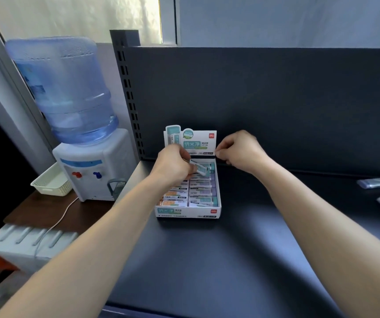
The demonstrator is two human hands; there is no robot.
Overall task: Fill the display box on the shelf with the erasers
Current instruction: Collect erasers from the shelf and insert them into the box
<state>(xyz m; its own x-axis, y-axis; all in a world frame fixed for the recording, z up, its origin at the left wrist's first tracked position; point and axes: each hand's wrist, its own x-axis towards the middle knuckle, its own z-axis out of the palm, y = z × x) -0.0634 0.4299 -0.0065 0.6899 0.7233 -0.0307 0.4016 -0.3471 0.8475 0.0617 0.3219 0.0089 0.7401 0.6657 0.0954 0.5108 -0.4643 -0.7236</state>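
Countertop water dispenser (92, 173), white, with one red and one blue tap, and an inverted blue water bottle (63, 88) on top. Cream perforated basket (51, 182) just beside its left. Both stand on a brown table (47, 212). A white cable (64, 213) trails across the table.

The only camera sits on the person's head and looks forward and down, from close, wide-angled, onto the dark shelf (230, 260).

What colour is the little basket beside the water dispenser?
The basket is cream-white, seen in the head view.
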